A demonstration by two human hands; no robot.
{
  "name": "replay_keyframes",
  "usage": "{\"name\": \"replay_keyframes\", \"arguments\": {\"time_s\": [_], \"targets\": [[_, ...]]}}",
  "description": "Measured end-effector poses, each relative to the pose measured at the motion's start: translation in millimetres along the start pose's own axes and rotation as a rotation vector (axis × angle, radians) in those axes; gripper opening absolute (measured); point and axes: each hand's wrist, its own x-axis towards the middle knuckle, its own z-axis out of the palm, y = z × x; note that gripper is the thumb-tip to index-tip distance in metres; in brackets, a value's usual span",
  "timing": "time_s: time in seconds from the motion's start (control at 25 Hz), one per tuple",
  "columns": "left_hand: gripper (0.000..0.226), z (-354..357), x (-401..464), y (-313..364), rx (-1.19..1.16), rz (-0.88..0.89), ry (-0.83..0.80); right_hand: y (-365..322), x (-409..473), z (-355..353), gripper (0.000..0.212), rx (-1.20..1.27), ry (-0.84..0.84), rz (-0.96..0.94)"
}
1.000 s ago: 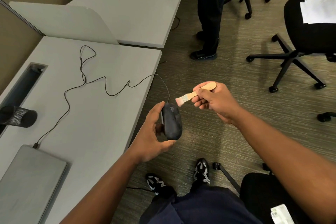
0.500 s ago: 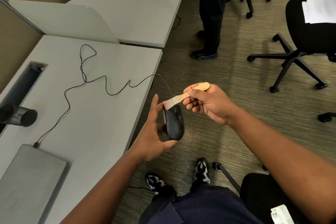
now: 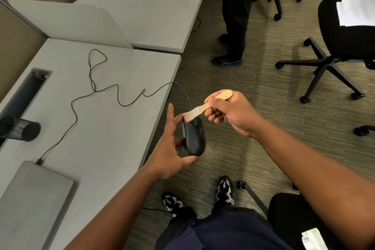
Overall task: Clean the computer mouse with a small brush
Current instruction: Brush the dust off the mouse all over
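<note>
A black wired computer mouse (image 3: 194, 138) is held in the air past the desk's right edge, with my left hand (image 3: 172, 148) cupped around its left side and bottom. My right hand (image 3: 229, 113) grips the wooden handle of a small brush (image 3: 205, 106). The brush's pale bristles rest on the front end of the mouse, near its cable (image 3: 119, 103). The cable runs back across the desk to a closed laptop (image 3: 30, 201).
The grey desk (image 3: 113, 140) lies at left with a cable slot and a dark mesh cup (image 3: 24, 131). A person's legs (image 3: 233, 26) stand ahead. Black office chairs (image 3: 334, 57) stand on the carpet at right, one carrying paper sheets.
The brush came from the mouse's upper right onto its front end, swept left across it, and now sits slightly back to the right. My left hand keeps the mouse nearly still.
</note>
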Motion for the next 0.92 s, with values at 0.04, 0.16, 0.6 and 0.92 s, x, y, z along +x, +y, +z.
{"name": "replay_keyframes", "arguments": {"time_s": [0.04,0.16,0.6,0.92], "targets": [[0.156,0,0,0,0.009,-0.001,0.001,0,1,0,0.01,-0.055,0.046,-0.005],[0.153,1,-2,-1,0.025,0.007,0.004,0,1,-5,0.011,-0.252,0.178,-0.034],[0.157,-2,0,0,0.019,-0.007,0.034,-9,-16,8,0.016,-0.367,-0.1,-0.199],[0.152,-1,-5,4,0.022,-0.006,0.046,-11,-16,-1,0.009,-0.229,-0.112,-0.234]]}}
